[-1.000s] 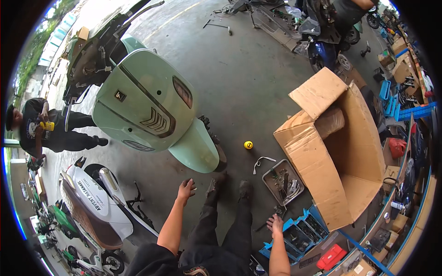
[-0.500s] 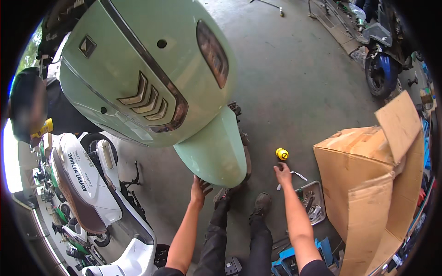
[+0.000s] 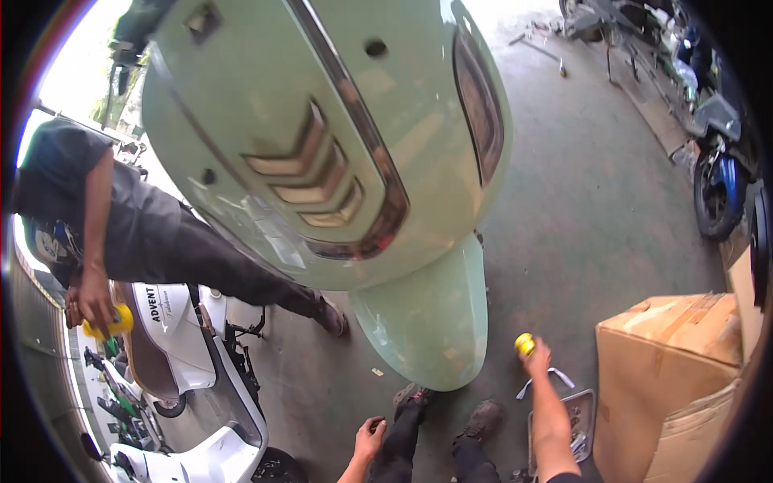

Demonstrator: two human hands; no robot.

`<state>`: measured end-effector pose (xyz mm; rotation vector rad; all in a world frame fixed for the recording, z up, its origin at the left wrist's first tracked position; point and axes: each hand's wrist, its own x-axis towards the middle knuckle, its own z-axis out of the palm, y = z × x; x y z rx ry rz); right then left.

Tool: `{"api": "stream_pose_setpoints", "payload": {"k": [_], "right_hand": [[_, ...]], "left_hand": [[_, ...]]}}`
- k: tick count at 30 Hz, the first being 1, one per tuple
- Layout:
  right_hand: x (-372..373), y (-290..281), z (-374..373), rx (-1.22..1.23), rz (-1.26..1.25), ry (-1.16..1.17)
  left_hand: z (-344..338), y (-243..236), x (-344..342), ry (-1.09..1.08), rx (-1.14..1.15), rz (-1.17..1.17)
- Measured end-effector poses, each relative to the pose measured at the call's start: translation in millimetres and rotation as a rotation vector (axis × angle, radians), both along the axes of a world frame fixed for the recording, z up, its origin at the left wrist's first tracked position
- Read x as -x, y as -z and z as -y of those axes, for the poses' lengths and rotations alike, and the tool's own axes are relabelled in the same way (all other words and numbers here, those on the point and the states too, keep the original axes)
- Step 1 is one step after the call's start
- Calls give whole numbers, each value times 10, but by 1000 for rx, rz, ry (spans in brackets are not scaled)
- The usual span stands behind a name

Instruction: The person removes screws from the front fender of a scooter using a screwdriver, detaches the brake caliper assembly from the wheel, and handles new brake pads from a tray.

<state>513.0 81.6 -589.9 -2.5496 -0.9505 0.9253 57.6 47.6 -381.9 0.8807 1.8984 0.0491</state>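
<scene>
My right hand (image 3: 537, 360) is reached out over the floor, its fingers closed round a small yellow round container (image 3: 525, 345) with dark markings. A white strap (image 3: 561, 376) lies beside that wrist. My left hand (image 3: 370, 437) hangs by my left leg, its fingers loosely bent and apart, with nothing visible in them. It is clear of the pale green front fender (image 3: 427, 322) of a scooter. Above the fender rises the scooter's green front panel (image 3: 322, 129), with dark chevron trims and a centre strip.
At the left, another person (image 3: 121, 209) in dark clothes holds a yellow object (image 3: 113, 320). A white scooter (image 3: 173, 338) stands below them. At the right are a cardboard box (image 3: 668, 362) and a metal tray (image 3: 592, 427) of parts. Another motorcycle's wheel (image 3: 717, 193) stands farther off.
My left hand has come away from the green fender, back toward my leg. My right hand has reached forward and closed on the yellow container. The other person has straightened up, and the view has shifted.
</scene>
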Motion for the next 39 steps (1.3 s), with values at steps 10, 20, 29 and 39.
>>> {"api": "stream_pose_setpoints", "payload": {"k": [10,20,29,39], "right_hand": [[1883,-4921,464,-138,-380,-368],[1443,-6836,92,-387,-453,-558],[701,-6381,789,-126,-195,-225],[924,-5946,1275,-73,-290,-27]], "left_hand": [[-101,-2485,-830,889,-394,15],[-340,-4015,270,-480,-1231,319],[-447,-4201,933,-432,-1111,-229],[-993,-4333,874,-591,-1292,94]]}}
